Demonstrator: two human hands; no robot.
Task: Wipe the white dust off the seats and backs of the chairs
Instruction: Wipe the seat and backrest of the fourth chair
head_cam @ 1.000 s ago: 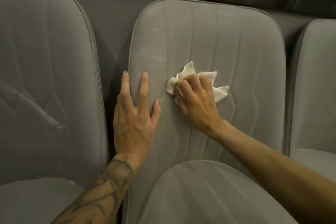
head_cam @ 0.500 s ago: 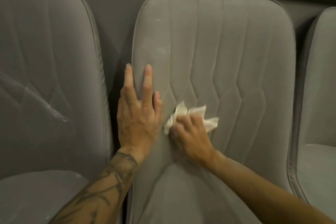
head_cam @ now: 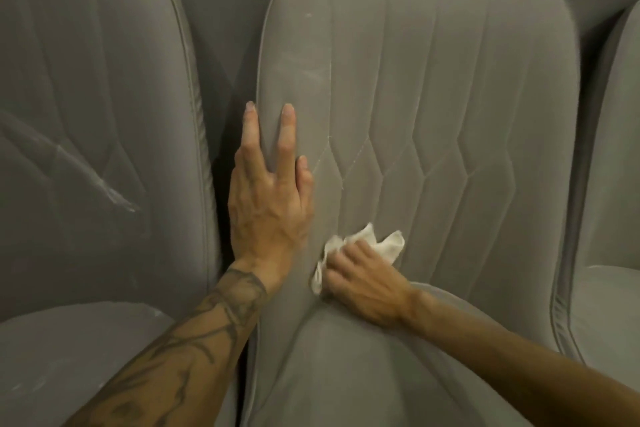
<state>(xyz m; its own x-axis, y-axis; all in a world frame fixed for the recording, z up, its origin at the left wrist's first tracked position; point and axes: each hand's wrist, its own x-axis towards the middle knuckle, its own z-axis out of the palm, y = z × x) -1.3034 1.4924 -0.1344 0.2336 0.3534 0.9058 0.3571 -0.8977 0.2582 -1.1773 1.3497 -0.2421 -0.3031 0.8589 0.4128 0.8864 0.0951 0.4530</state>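
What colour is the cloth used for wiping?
The cloth is white to cream, gripped by the right hand; the head view shows it.

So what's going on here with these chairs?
A person is cleaning a row of grey chairs. The right hand grips a crumpled white cloth and presses it against the bottom of the middle chair's back, just above the seat. The left hand lies flat on that back's left edge, fingers straight. Faint white dust shows near its upper left, and the left chair has white streaks.
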